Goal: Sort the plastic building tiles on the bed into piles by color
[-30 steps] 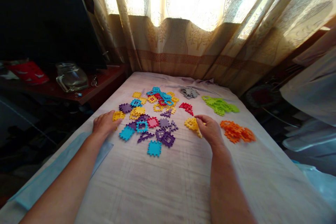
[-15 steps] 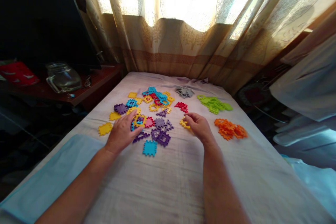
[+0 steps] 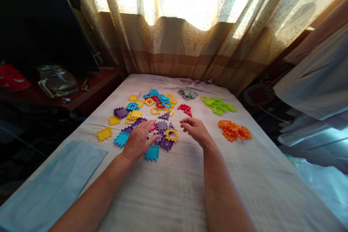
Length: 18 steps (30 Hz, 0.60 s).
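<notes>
- Currently the left hand point(image 3: 139, 140) is open, thumb apart from the fingers, with nothing visible in the gap between them.
- The right hand point(image 3: 197, 131) has its fingers bent, thumb close to the fingertips; whether it pinches anything cannot be told.
- Between the two hands is a yellow frame point(image 3: 172, 139), nearer the right fingertips and apart from them; it overlaps the purple pieces point(image 3: 166, 145) in view, but whether it rests on them or is above them is unclear.
- Just beyond the left fingers, partly hidden, is a red piece point(image 3: 153, 127).
- Near the left hand's heel lies a blue square point(image 3: 152, 153), and another, the outer blue tile point(image 3: 121, 139), sits to its left.
- Farther left, a yellow square point(image 3: 104, 134) lies alone on the sheet point(image 3: 179, 192).
- Past the hands, a mixed heap point(image 3: 160, 99) holds blue, red and yellow pieces.
- Right of that heap is a small red pile point(image 3: 185, 109), with a gray pile point(image 3: 188, 94) behind it.
- Farther right are a green pile point(image 3: 218, 105) and, closer, an orange pile point(image 3: 234, 131).
- A light blue cloth point(image 3: 54, 181) lies at the near left.
- Beyond the sheet are a glass jug point(image 3: 58, 81) on a dark desk point(image 3: 95, 85) and a patterned curtain point(image 3: 174, 40).
</notes>
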{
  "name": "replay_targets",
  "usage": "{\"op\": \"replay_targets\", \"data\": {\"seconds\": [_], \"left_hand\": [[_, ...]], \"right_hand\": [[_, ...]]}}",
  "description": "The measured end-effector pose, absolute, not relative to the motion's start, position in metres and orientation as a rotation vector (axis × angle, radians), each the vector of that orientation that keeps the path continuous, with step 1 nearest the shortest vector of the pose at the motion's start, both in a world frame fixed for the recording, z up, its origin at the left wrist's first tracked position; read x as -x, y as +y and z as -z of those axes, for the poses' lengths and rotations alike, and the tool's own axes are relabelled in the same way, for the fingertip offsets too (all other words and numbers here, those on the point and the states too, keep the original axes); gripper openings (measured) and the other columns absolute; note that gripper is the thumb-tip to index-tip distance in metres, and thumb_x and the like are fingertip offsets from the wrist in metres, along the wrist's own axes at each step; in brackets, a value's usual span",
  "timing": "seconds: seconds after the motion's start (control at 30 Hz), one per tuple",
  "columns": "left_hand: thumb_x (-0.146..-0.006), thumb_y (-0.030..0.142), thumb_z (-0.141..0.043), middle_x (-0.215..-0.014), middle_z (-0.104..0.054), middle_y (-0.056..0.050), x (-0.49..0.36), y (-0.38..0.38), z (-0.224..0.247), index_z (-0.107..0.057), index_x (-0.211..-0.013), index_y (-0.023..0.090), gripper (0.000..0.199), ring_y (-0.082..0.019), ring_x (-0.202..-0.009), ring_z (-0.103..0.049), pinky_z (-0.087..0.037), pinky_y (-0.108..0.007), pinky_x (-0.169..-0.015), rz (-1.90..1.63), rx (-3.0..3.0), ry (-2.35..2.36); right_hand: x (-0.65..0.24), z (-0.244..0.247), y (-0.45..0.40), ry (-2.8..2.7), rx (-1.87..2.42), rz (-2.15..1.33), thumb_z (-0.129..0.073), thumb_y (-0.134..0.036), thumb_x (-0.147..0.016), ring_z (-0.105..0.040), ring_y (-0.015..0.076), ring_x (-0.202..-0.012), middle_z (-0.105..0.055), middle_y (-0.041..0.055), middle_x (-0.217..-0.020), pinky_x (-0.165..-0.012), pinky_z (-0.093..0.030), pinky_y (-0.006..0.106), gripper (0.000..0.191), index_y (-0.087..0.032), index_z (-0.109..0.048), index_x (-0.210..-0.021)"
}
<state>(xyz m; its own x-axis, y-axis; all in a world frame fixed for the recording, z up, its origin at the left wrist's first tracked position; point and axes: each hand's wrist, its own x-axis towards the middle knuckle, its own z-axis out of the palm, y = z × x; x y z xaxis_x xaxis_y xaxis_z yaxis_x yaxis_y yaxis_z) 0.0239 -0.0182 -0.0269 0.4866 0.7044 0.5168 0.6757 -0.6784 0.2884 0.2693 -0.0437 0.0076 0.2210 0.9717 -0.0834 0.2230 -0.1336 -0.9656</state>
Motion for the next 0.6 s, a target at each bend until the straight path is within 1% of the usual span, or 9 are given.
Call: {"op": "replay_targets", "data": {"seconds": [0.1, 0.17, 0.23, 0.33, 0.4, 0.47, 0.53, 0.6], "left_hand": [[-0.089, 0.041, -0.059, -0.126, -0.068, -0.010, -0.006, -0.012, 0.026, -0.059, -0.128, 0.022, 0.043, -0.026, -0.117, -0.062, -0.048, -0.042, -0.101, -0.888, -2.679, 1.335], [-0.089, 0.039, -0.058, -0.126, -0.068, -0.008, 0.009, -0.008, 0.024, -0.064, -0.122, 0.023, 0.037, -0.026, -0.116, -0.062, -0.047, -0.042, -0.101, -0.821, -2.683, 1.431], [-0.089, 0.040, -0.056, -0.124, -0.069, -0.008, 0.028, -0.006, 0.020, -0.067, -0.118, 0.024, 0.035, -0.027, -0.115, -0.063, -0.047, -0.042, -0.101, -0.731, -2.668, 1.578], [-0.088, 0.041, -0.051, -0.127, -0.067, -0.011, 0.060, -0.003, 0.011, -0.065, -0.123, 0.020, 0.043, -0.030, -0.117, -0.061, -0.046, -0.044, -0.101, -0.505, -2.568, 1.935], [-0.088, 0.044, -0.047, -0.133, -0.063, -0.015, 0.080, -0.002, 0.005, -0.061, -0.128, 0.015, 0.052, -0.033, -0.122, -0.058, -0.044, -0.045, -0.101, -0.310, -2.459, 2.160], [-0.088, 0.046, -0.043, -0.136, -0.060, -0.018, 0.093, -0.002, 0.001, -0.059, -0.132, 0.011, 0.058, -0.036, -0.124, -0.056, -0.044, -0.046, -0.101, -0.125, -2.332, 2.284], [-0.087, 0.048, -0.041, -0.137, -0.059, -0.019, 0.100, -0.002, -0.001, -0.059, -0.132, 0.011, 0.060, -0.037, -0.123, -0.056, -0.046, -0.046, -0.098, 0.008, -2.224, 2.309], [-0.087, 0.048, -0.041, -0.136, -0.060, -0.018, 0.101, -0.002, -0.001, -0.060, -0.131, 0.013, 0.059, -0.038, -0.122, -0.057, -0.047, -0.046, -0.095, 0.054, -2.167, 2.301]], "right_hand": [[-0.281, -0.002, -0.044, -1.155, 1.642, -0.952, -0.058, -0.022, -0.069, -0.058, 0.0108, -0.056, -0.067, -0.0024, -0.066, -0.058, -0.046, 0.024, 0.014, -0.019, -0.068, -0.078], [-0.283, 0.000, -0.046, -1.267, 1.703, -0.930, -0.060, -0.025, -0.072, -0.059, 0.0122, -0.058, -0.068, -0.0008, -0.068, -0.060, -0.047, 0.025, 0.013, -0.019, -0.070, -0.079], [-0.279, -0.002, -0.049, -1.456, 1.786, -0.893, -0.064, -0.029, -0.074, -0.063, 0.0148, -0.067, -0.072, 0.0025, -0.080, -0.066, -0.049, 0.027, 0.017, -0.020, -0.072, -0.086], [-0.267, -0.008, -0.053, -1.719, 1.978, -0.752, -0.071, -0.036, -0.075, -0.066, 0.0183, -0.083, -0.073, 0.0076, -0.107, -0.077, -0.049, 0.030, 0.036, -0.022, -0.072, -0.107], [-0.257, -0.012, -0.055, -1.859, 2.091, -0.675, -0.072, -0.039, -0.075, -0.066, 0.0201, -0.093, -0.069, 0.0092, -0.118, -0.083, -0.048, 0.031, 0.047, -0.023, -0.068, -0.119], [-0.248, -0.014, -0.055, -1.971, 2.169, -0.628, -0.071, -0.039, -0.076, -0.065, 0.0225, -0.101, -0.068, 0.0100, -0.120, -0.086, -0.046, 0.031, 0.050, -0.023, -0.067, -0.123], [-0.243, -0.015, -0.055, -2.036, 2.220, -0.582, -0.069, -0.039, -0.077, -0.064, 0.0249, -0.107, -0.068, 0.0112, -0.119, -0.086, -0.046, 0.031, 0.048, -0.022, -0.066, -0.123], [-0.240, -0.015, -0.054, -2.081, 2.228, -0.547, -0.066, -0.039, -0.080, -0.064, 0.0259, -0.107, -0.068, 0.0121, -0.118, -0.085, -0.045, 0.031, 0.045, -0.021, -0.067, -0.121]]}}
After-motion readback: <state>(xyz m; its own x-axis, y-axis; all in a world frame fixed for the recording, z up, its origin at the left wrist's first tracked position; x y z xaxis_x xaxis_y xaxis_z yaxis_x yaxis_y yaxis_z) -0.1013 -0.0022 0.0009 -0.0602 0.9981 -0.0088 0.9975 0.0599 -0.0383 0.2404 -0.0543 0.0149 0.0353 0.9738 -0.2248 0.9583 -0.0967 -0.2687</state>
